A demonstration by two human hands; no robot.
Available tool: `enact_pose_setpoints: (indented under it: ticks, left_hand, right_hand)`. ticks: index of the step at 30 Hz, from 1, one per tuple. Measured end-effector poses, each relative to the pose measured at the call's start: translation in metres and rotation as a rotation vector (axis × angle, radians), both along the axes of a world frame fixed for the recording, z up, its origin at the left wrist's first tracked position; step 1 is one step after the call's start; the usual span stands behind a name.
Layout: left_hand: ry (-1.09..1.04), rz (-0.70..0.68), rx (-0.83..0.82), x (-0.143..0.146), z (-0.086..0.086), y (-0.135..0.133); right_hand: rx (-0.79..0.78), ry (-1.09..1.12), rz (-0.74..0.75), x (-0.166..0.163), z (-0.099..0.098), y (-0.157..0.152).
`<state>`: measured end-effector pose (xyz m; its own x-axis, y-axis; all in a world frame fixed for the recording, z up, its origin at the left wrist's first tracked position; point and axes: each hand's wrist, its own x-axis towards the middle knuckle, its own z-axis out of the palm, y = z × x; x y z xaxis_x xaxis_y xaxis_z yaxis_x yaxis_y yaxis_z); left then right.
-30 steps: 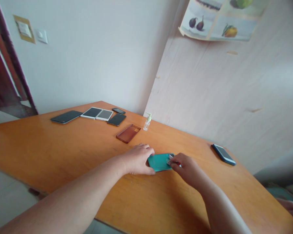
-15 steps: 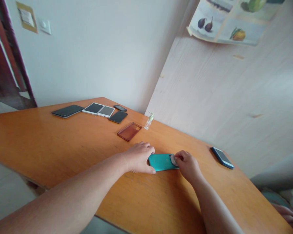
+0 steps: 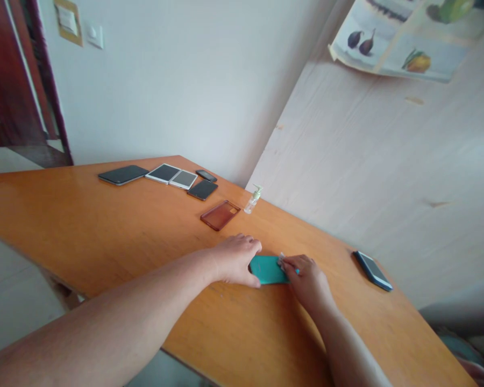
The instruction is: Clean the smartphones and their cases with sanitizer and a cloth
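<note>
A teal phone, perhaps in a case of that colour, lies flat on the wooden table with its back up. My left hand grips its left end between thumb and fingers. On the phone's right part, my right hand pinches a small white wipe and presses it to the teal surface. The fingers partly hide the wipe and the phone's right end.
Beyond my left hand lie a brown see-through phone case and a small pump bottle. Farther back are a black phone, white tablets and a dark tablet. Another phone rests near the right edge of the table.
My right hand has slid the wipe left along the phone's back, toward its upper edge. My left hand keeps its grip. The camera view has shifted slightly.
</note>
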<state>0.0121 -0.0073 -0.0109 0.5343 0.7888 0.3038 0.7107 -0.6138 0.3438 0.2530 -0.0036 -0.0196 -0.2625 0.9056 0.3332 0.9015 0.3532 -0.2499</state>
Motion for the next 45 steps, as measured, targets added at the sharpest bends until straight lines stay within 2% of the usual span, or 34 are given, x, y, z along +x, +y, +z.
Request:
enact_pose_setpoints:
  ticks: [2, 3, 5, 8, 10, 12, 15, 17, 19, 23, 25, 28, 32, 34, 36, 40, 42, 43, 45]
  left_hand:
    - [-0.001, -0.001, -0.004, 0.000, 0.000, 0.000]
    - [-0.003, 0.001, -0.005, 0.000, 0.000, 0.001]
    - [-0.012, 0.004, -0.007, 0.001, 0.000, 0.000]
    - [-0.027, 0.008, -0.018, 0.001, 0.000, 0.000]
    - [-0.030, 0.009, -0.024, 0.001, 0.000, 0.000]
    - [-0.029, 0.013, -0.024, 0.001, -0.001, 0.000]
    - [-0.020, 0.030, -0.020, 0.000, -0.001, 0.001]
    - [-0.011, 0.048, -0.025, 0.000, -0.001, 0.001]
    - [-0.011, 0.061, -0.031, 0.000, -0.001, 0.001]
    - [-0.026, 0.058, -0.027, 0.001, 0.000, 0.000]
    - [-0.029, 0.059, -0.026, 0.001, 0.000, -0.001]
    - [-0.028, 0.061, -0.048, 0.001, 0.001, -0.001]
    - [-0.019, 0.060, -0.076, 0.001, 0.003, -0.001]
    - [-0.015, 0.055, -0.074, 0.001, 0.003, -0.001]
    - [-0.014, 0.054, -0.065, 0.001, 0.003, -0.001]
    - [-0.013, 0.046, -0.039, 0.001, 0.003, -0.001]
    - [-0.013, 0.042, -0.030, 0.001, 0.003, -0.001]
    - [-0.011, 0.042, -0.027, 0.000, 0.003, -0.001]
    - [-0.006, 0.042, -0.027, 0.000, 0.004, -0.001]
  right_hand:
    - [0.004, -0.025, -0.100, 0.010, -0.001, 0.006]
    - [0.003, -0.026, -0.096, 0.008, -0.001, 0.005]
    - [-0.006, -0.009, 0.026, -0.005, 0.000, -0.005]
    - [-0.058, -0.006, 0.349, -0.037, 0.002, -0.024]
    - [-0.087, -0.069, 0.427, -0.046, 0.003, -0.029]
    - [-0.114, -0.130, 0.326, -0.040, 0.002, -0.026]
    - [-0.156, -0.180, 0.033, -0.015, 0.000, -0.013]
    - [-0.178, -0.190, -0.075, -0.006, -0.001, -0.008]
    - [-0.200, -0.192, -0.052, -0.010, 0.000, -0.011]
    - [-0.230, -0.198, 0.196, -0.044, 0.006, -0.028]
    - [-0.236, -0.203, 0.257, -0.055, 0.009, -0.033]
    - [-0.243, -0.219, 0.172, -0.045, 0.009, -0.028]
    - [-0.265, -0.262, -0.142, -0.010, 0.007, -0.012]
    - [-0.280, -0.284, -0.237, -0.002, 0.006, -0.010]
    - [-0.289, -0.290, -0.215, -0.006, 0.007, -0.015]
    - [-0.318, -0.254, 0.117, -0.037, 0.013, -0.037]
    - [-0.327, -0.254, 0.222, -0.044, 0.016, -0.043]
    - [-0.328, -0.261, 0.213, -0.043, 0.016, -0.043]
    - [-0.326, -0.283, 0.089, -0.034, 0.016, -0.038]
